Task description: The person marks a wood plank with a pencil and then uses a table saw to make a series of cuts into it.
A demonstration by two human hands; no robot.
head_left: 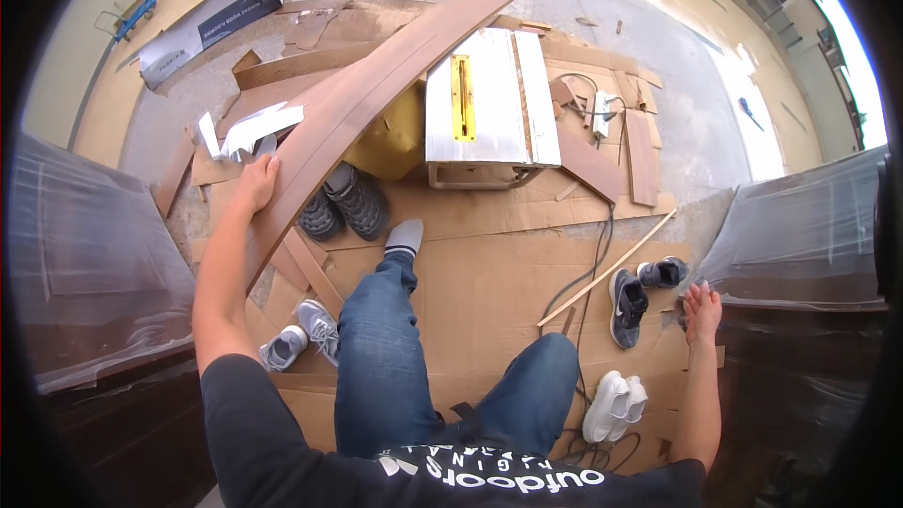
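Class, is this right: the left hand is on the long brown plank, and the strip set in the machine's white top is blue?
Not quite: the strip is yellow, as the head view shows. The left hand is indeed on the long brown plank.

We note the table saw point(491, 99) standing on the cardboard point(480, 282), the plank point(376, 80) slanting past its left, left hand point(256, 182) at the plank's left edge. Right of the saw we log the power strip point(602, 115); nearer, the sneakers point(625, 320) lie between the stick point(611, 269) and the right hand point(703, 313).
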